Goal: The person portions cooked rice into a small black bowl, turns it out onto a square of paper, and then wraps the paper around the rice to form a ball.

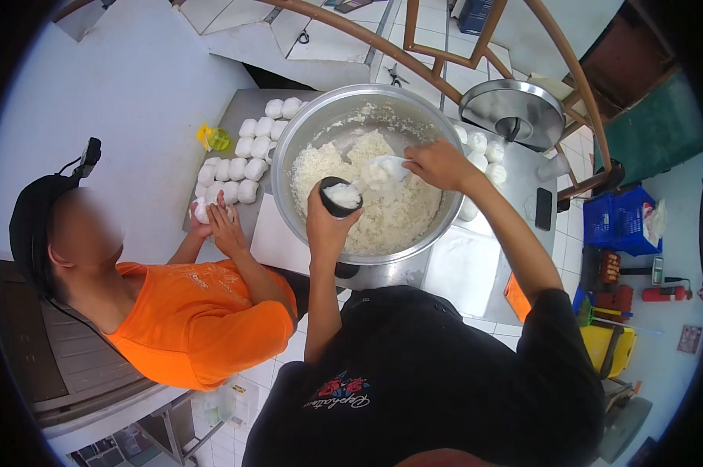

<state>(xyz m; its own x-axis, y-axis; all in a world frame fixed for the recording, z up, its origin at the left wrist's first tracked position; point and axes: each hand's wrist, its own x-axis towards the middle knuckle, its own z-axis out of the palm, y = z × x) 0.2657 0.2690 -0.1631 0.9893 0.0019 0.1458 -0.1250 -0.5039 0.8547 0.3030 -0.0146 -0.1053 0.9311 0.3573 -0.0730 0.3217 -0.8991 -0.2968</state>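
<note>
A large round metal pot (pixel 369 258) with cooked white rice (pixel 395 219) inside stands on the metal table in front of me. My left hand (pixel 327 225) holds a small black cup (pixel 326 204) over the pot's near left part, and white rice shows at its mouth. In my right hand (pixel 436 165) is the handle of a white rice paddle (pixel 393 165), whose blade lies at the rice, just right of the cup. The blade is partly blurred.
Wrapped white packets (pixel 246 169) line the table's left side; more packets (pixel 494 152) sit right of the pot. A co-worker in orange (pixel 211 327) handles one packet at left. White sheets (pixel 462 260), a metal lid (pixel 512 111), a clear cup (pixel 552 168) and a phone (pixel 543 208) are at right.
</note>
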